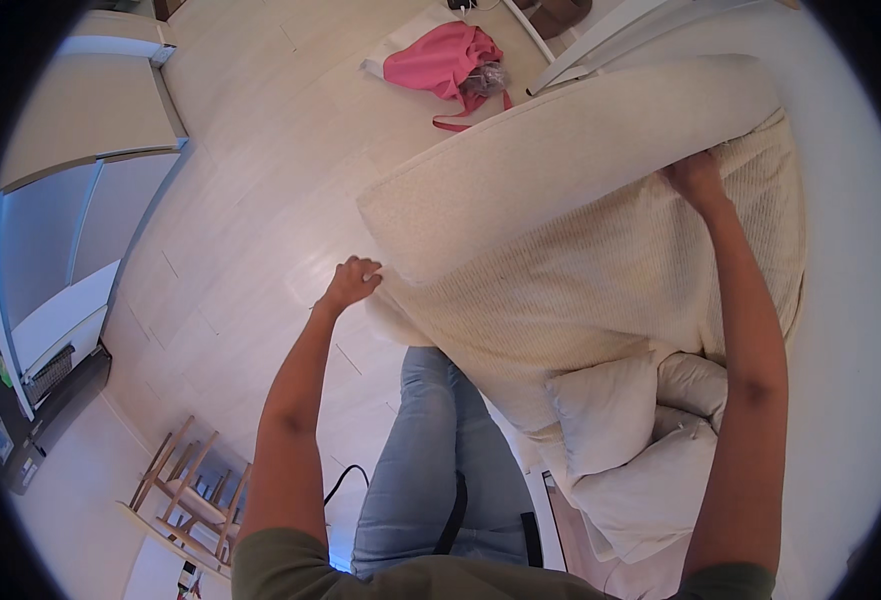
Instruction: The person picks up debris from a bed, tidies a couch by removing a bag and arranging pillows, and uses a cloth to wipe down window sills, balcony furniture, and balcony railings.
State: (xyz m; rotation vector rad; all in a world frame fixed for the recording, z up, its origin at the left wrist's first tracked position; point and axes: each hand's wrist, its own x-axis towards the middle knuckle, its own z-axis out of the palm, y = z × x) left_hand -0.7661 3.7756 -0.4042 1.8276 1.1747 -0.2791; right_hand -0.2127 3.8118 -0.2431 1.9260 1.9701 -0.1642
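Observation:
A cream ribbed throw (590, 262) is spread over the seat of a sofa, beside its pale upholstered armrest (560, 165). At the near left corner, my left hand (355, 282) has its fingers curled on the edge of the throw, past the armrest's end. My right hand (697, 181) reaches to the far part of the line where throw and armrest meet. Its fingertips are hidden there, so its grip does not show. Several pale cushions (609, 412) lie heaped on the throw near my right forearm.
Beyond the armrest, a pink bag (440, 64) with clear plastic at its mouth lies on the light floor (260, 187). A white slanted leg (598, 49) stands nearby. A white wall (845, 300) runs along the right. Wooden chairs (192, 487) stand at lower left.

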